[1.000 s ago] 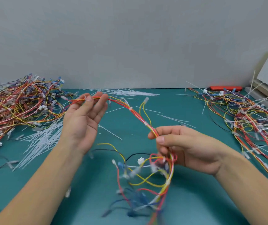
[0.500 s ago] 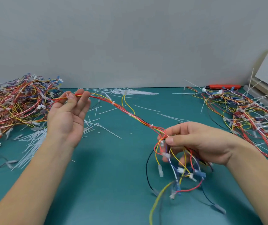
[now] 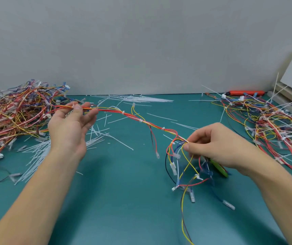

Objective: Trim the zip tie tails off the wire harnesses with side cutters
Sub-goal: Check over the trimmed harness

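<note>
A red, yellow and orange wire harness (image 3: 141, 120) with short white zip ties stretches between my hands above the teal mat (image 3: 124, 191). My left hand (image 3: 71, 126) is raised with its palm up and fingers nearly straight; its thumb pinches the harness's left end against the fingertips. My right hand (image 3: 217, 147) pinches the harness where it splits into loose branches with white connectors (image 3: 185, 174) that hang to the mat. The side cutters' green handle (image 3: 219, 167) pokes out under my right palm; their jaws are hidden.
A big pile of harnesses (image 3: 14, 112) lies at the left, another pile (image 3: 274, 124) with long uncut tails at the right. Cut white tails (image 3: 35, 151) litter the mat by my left arm and the back wall. An orange tool (image 3: 246, 92) lies at the back right.
My left hand has carried its end of the harness leftward toward the left pile. My right hand has moved right and lower, and the dangling branches now reach the mat.
</note>
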A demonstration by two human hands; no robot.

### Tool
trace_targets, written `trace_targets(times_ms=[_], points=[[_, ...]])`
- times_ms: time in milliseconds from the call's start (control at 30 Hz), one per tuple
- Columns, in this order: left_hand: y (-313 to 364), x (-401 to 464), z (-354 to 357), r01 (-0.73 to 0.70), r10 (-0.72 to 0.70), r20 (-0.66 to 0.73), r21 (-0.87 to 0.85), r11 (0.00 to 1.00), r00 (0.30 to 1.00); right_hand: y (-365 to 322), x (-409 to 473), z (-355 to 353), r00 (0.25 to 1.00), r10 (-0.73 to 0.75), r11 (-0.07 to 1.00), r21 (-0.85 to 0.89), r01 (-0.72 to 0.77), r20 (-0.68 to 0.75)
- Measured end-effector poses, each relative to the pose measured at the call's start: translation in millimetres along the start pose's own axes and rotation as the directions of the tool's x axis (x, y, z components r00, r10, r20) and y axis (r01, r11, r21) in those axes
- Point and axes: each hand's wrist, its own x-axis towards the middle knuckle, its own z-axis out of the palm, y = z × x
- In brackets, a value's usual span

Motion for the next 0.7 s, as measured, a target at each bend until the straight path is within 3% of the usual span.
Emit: trace_targets(times_ms=[67,167,233,300,367,467,567,633,700], points=[[2.8,2.1,-1.6,0.036,-0.035,-0.015,0.076,0.996,0.999,2.7,1.1,-1.3,0.997,-0.005,0.992,-0.123,-0.005,-0.077],[6.5,7.0,-5.6,0.086,-0.075,-0.044,0.384,0.919,0.996,7.5,3.6,-0.4,0.998,-0.01,0.999,0.038,0.013,-0.065],[6.1,7.0,-9.7,0.004,-0.018,0.015,0.65,0.76,1.0,5.3,3.7,1.2,0.997,-0.064,0.983,0.17,0.069,-0.038],[5.4,2.2,-12.9,-0.139,0.085,0.111,0.865,0.482,0.99,2.8,3.9,1.6,0.986,-0.15,0.958,0.237,0.164,-0.076],[9.2,-4.5,-12.3,-0.186,0.159,0.148,0.948,0.26,0.976,1.3,4.2,1.2,0.959,-0.243,0.944,0.191,0.269,-0.146],[15.2,-6.8,-11.0,-0.191,0.237,0.162,0.976,0.105,0.958,0.5,3.7,2.0,0.909,-0.349,0.929,0.041,0.367,-0.23],[16.8,-7.3,-12.5,-0.206,0.32,0.165,0.974,0.098,0.933,-0.5,3.0,4.2,0.847,-0.433,0.899,-0.072,0.433,-0.309],[15.5,-9.7,-11.3,-0.254,0.392,0.179,0.956,0.146,0.902,-1.0,3.3,4.6,0.82,-0.474,0.879,-0.112,0.464,-0.32],[11.9,-11.9,-7.3,-0.389,0.44,0.263,0.893,0.226,0.859,-1.1,4.0,4.8,0.804,-0.501,0.864,-0.128,0.488,-0.32]])
